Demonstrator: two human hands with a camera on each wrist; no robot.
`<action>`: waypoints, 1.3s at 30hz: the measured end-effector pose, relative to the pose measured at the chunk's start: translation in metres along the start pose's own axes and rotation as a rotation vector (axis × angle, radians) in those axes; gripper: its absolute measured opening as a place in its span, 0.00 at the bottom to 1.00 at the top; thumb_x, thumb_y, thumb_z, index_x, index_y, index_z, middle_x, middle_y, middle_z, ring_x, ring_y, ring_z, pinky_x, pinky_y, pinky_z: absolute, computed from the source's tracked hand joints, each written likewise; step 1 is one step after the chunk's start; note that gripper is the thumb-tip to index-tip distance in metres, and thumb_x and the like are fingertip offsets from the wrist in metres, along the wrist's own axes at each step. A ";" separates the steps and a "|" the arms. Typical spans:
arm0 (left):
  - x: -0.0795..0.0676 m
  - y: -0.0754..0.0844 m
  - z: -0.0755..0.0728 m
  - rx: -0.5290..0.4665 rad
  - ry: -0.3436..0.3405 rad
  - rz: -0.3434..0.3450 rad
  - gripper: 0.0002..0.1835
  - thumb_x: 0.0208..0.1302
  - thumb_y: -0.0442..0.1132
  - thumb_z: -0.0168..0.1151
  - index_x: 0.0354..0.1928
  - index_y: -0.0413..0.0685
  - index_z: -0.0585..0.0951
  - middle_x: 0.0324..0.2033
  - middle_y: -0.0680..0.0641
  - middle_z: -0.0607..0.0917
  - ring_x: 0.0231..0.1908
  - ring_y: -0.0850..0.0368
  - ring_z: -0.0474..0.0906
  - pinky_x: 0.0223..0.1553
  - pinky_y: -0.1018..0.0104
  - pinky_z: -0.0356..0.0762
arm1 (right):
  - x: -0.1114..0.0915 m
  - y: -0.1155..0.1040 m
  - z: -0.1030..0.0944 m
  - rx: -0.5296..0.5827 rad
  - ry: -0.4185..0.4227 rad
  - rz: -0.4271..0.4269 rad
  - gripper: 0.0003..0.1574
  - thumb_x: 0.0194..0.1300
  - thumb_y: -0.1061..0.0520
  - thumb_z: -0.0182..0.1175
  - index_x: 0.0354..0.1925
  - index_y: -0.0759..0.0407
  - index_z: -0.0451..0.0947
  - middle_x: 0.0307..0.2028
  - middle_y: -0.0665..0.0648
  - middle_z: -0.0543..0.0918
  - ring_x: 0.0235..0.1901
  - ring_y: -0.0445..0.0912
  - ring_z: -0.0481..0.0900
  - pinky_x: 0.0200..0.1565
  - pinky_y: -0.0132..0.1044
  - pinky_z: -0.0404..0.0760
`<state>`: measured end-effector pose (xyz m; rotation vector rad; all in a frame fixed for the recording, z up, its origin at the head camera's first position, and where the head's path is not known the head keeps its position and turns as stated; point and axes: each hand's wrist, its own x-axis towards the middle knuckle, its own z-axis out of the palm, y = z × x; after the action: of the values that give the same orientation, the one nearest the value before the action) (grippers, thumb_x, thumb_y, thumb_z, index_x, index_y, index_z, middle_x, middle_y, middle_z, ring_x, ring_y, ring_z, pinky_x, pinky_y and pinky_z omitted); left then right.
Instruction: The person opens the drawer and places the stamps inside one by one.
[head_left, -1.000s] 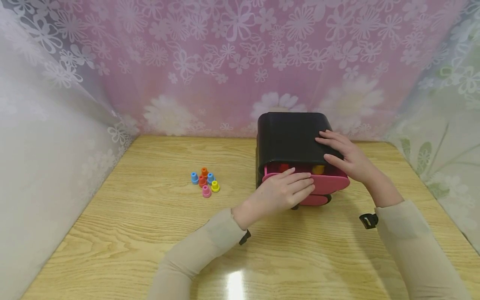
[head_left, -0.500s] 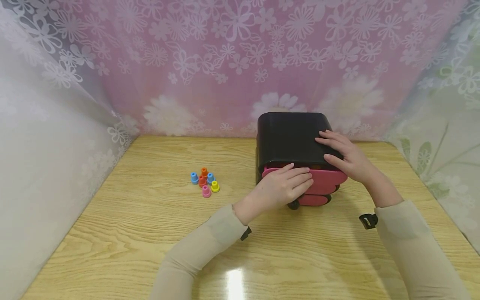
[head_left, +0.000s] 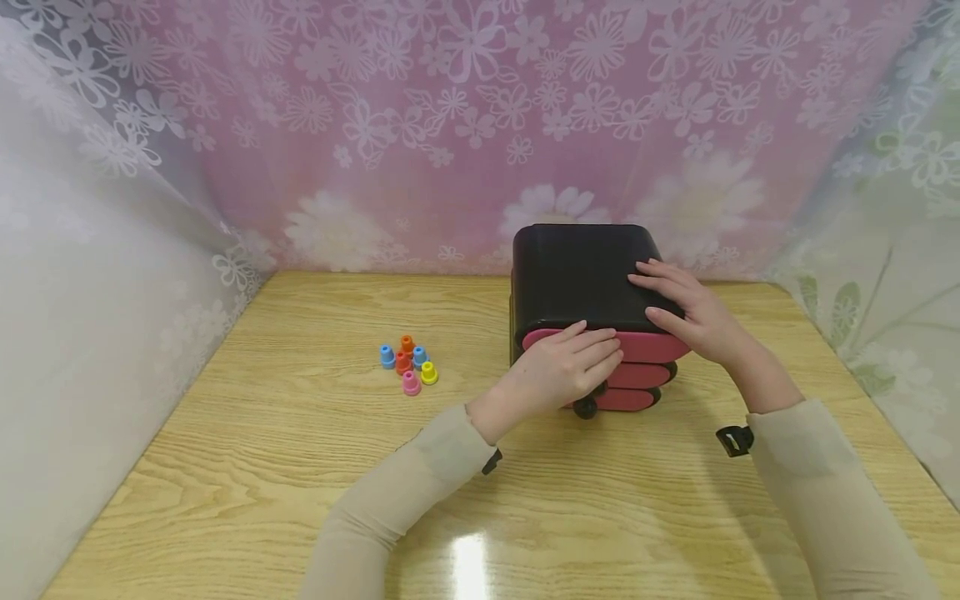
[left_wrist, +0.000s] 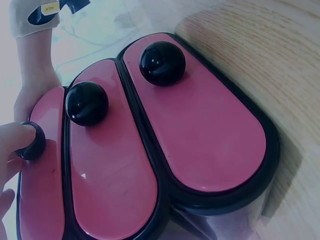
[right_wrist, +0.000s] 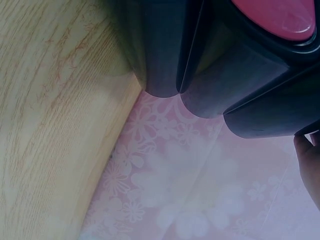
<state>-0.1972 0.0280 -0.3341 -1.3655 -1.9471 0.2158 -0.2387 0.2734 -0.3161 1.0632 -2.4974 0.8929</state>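
Note:
A black mini drawer cabinet [head_left: 581, 275] with pink drawer fronts stands toward the right of the table. My left hand [head_left: 558, 373] is at its top drawer [head_left: 656, 346], which sits flush with the body. In the left wrist view, thumb and finger hold the round black knob [left_wrist: 35, 145] of that drawer. My right hand [head_left: 686, 308] rests on the cabinet's top right edge with its fingers spread. In the right wrist view its fingertips touch the black casing [right_wrist: 272, 117]. The drawer's contents are hidden.
Left of the cabinet several small cup-shaped pegs stand in a cluster, among them a pink peg [head_left: 411, 383], a yellow peg [head_left: 429, 372] and an orange peg [head_left: 407, 344]. A pink floral curtain [head_left: 450, 150] hangs behind the wooden table [head_left: 300, 467].
The top drawer, partly out a second ago with red and yellow things showing inside, has slid back into the cabinet. My left hand moved slightly with it; my right hand stayed in place.

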 end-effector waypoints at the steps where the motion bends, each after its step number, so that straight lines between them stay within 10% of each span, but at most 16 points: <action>1: 0.000 0.000 0.000 0.003 -0.003 0.001 0.17 0.64 0.31 0.47 0.53 0.48 0.75 0.52 0.50 0.75 0.57 0.58 0.64 0.59 0.61 0.54 | 0.000 0.000 0.000 0.002 0.000 -0.003 0.27 0.61 0.59 0.53 0.58 0.63 0.65 0.61 0.63 0.59 0.63 0.56 0.49 0.57 0.59 0.48; 39: 0.001 0.004 0.002 0.063 0.018 -0.022 0.17 0.65 0.31 0.46 0.53 0.48 0.76 0.51 0.50 0.76 0.55 0.58 0.67 0.54 0.64 0.64 | 0.000 -0.002 0.000 0.021 0.002 -0.003 0.26 0.62 0.60 0.52 0.58 0.66 0.65 0.61 0.67 0.59 0.63 0.59 0.48 0.57 0.59 0.46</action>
<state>-0.1957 0.0307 -0.3367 -1.3006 -1.9235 0.2523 -0.2370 0.2723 -0.3157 1.0722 -2.4892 0.9211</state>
